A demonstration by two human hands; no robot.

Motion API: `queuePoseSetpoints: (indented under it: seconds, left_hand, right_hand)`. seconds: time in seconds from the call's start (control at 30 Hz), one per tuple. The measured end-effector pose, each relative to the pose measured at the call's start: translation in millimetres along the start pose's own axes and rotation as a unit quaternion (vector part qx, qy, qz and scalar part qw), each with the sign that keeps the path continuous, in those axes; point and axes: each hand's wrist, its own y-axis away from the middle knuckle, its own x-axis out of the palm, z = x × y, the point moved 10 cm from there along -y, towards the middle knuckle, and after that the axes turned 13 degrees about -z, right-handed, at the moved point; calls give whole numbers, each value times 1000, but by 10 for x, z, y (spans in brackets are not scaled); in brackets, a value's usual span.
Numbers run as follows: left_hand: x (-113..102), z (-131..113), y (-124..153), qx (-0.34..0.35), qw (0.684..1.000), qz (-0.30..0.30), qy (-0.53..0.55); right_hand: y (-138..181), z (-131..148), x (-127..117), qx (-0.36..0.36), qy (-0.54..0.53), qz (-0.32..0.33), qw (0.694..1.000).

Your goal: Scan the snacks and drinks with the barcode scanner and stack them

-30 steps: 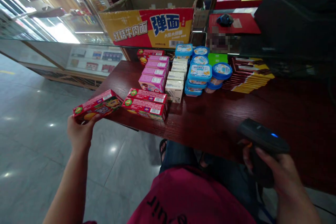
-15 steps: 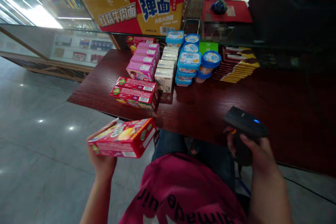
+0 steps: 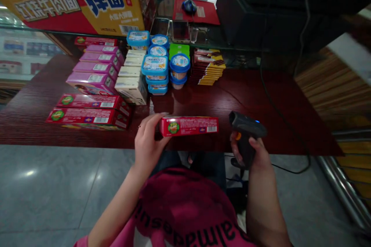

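Note:
My left hand (image 3: 149, 139) grips one end of a red snack box (image 3: 189, 126), fingers on its far side and thumb at the near side. The box's narrow printed side, with a barcode at its right end, faces up. In my right hand (image 3: 255, 150) is a black barcode scanner (image 3: 246, 123), held by its handle with a finger by the orange trigger. A small blue light glows on top. The scanner's head points toward the box's right end, a short gap apart. Two similar red boxes (image 3: 84, 116) lie together on the table to the left.
On the dark wooden table (image 3: 261, 96) stand purple boxes (image 3: 95, 79), cream boxes (image 3: 131, 87), blue-lidded tubs (image 3: 155, 65) and yellow-brown packets (image 3: 208, 65). Behind are a large noodle carton (image 3: 87, 4) and a mouse (image 3: 189, 5). A black cable (image 3: 269, 96) hangs at right.
The red box has moved right and over the table edge, turned so its narrow side faces up. The scanner is now close to it. My view has swung to the right.

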Motion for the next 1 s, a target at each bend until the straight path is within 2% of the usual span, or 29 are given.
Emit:
queuePoseSetpoints:
  seconds: [0.17, 0.4, 0.57, 0.73, 0.87, 1.0]
  left_hand:
    - [208, 23, -147, -2, 998, -59, -7]
    - [389, 101, -176, -25, 999, -35, -3]
    - [470, 323, -138, -115, 992, -7, 60]
    - [501, 501, -68, -180, 979, -14, 91]
    - [502, 541, -49, -179, 979, -18, 98]
    - [432, 443, -99, -131, 986, -37, 93]
  right_hand:
    - [-40, -56, -55, 16, -1, 12, 1000]
    - [8, -184, 26, 33, 33, 17, 999]
    - [-1, -178, 14, 35, 12, -6, 999]
    - [6, -168, 28, 34, 9, -9, 999]
    - [17, -158, 67, 37, 16, -11, 999]
    - [11, -161, 49, 31, 14, -27, 999]
